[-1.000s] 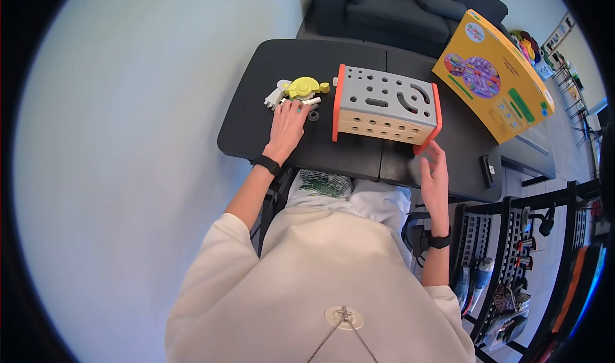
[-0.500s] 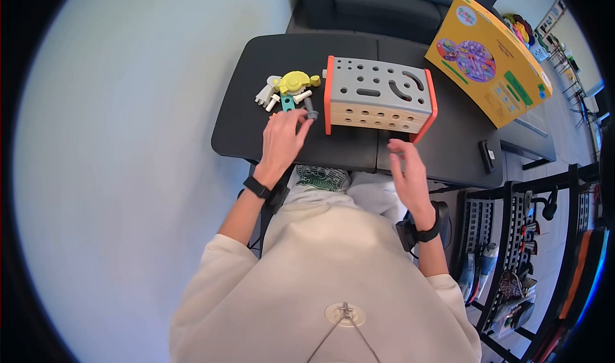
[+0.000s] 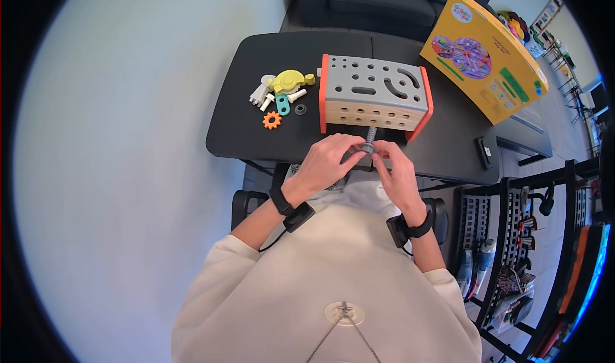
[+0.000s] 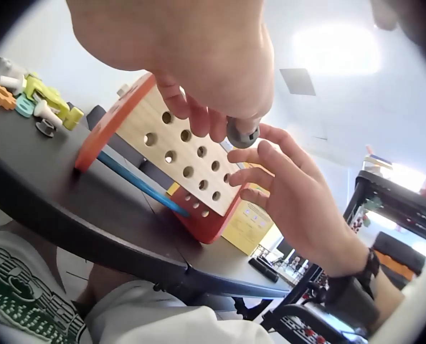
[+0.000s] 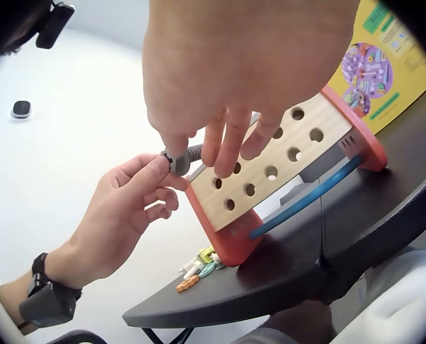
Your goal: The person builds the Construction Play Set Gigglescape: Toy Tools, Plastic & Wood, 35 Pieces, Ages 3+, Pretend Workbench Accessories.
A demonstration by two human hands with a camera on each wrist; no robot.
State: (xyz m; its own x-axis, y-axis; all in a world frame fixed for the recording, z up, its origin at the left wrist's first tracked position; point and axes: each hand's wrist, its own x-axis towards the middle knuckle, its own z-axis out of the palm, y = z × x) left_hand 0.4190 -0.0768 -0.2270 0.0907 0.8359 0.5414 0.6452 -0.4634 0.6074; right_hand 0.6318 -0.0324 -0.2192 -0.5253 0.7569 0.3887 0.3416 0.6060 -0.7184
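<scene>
A grey threaded bolt (image 3: 371, 136) is held in front of the bench's wooden side, its shaft pointing at the bench. My left hand (image 3: 321, 164) pinches its head between thumb and forefinger, also visible in the right wrist view, where the left hand (image 5: 120, 215) is at the left. From the other side, my right hand (image 3: 400, 176) grips the same bolt (image 5: 176, 162) with its fingertips. The toy workbench (image 3: 375, 81) has a grey holed top, red ends and a holed wooden side (image 4: 177, 143). Whether the bolt tip touches the wood is unclear.
Left of the bench lie a yellow piece (image 3: 289, 81), white pieces (image 3: 259, 92), a teal strip (image 3: 282, 104), an orange gear (image 3: 271, 120) and a grey nut (image 3: 300, 109). A yellow box (image 3: 483, 55) and a small black object (image 3: 483, 153) are at the right.
My left hand has picked up the grey bolt from beside the small pieces and carried it right, in front of the bench. My right hand has moved left and taken hold of the bolt too.
</scene>
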